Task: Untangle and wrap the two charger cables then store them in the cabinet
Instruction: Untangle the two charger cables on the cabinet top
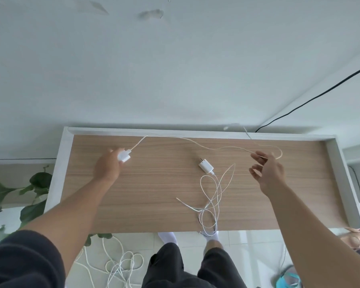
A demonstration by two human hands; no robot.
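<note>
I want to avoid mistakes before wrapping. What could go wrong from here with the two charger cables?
1. Loops of the second cable hang over the front edge of the table; they could slide off and drag its charger down.
2. The stretched cable from the left grip seems only loosely held at the right grip; it may slip or snag the second cable.

Left hand (110, 165) grips plug (124, 156); right hand (268, 173) fingers spread.

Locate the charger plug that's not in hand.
Head view: the loose plug lies on the wooden tabletop, right of centre, between the left hand gripping the other plug and the right hand, nearer the right.
</note>
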